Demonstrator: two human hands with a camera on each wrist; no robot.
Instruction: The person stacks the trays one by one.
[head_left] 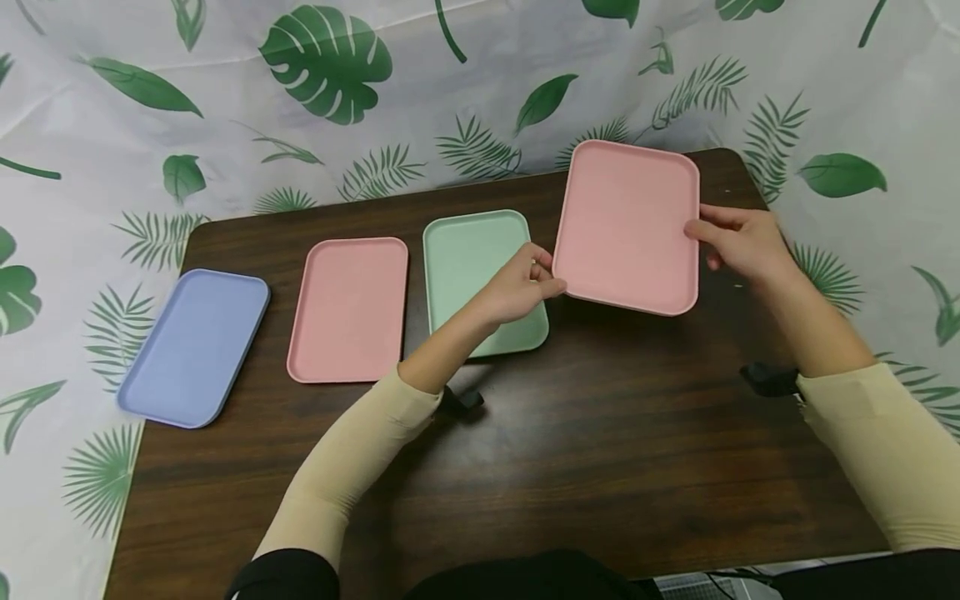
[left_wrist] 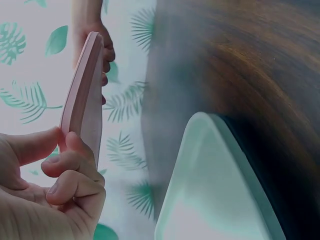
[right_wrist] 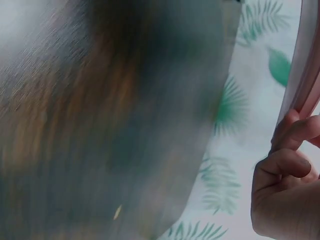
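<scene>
Both hands hold a pink tray (head_left: 628, 227) raised above the right part of the table. At its lower left corner the left hand (head_left: 517, 285) pinches the rim between thumb and fingers, as the left wrist view also shows with the tray (left_wrist: 82, 95) seen edge-on. On the opposite side, the right hand (head_left: 738, 237) grips the right edge, thumb on top. Beneath the left hand lies a green tray (head_left: 480, 250), partly covered by that hand and forearm. Left of it a second pink tray (head_left: 348, 308) lies flat on the table.
A blue tray (head_left: 197, 346) lies slanted at the table's left edge. The dark wooden table (head_left: 600, 467) backs onto a white cloth (head_left: 480, 75) printed with green leaves. Black wrist cameras (head_left: 768, 379) hang below the forearms.
</scene>
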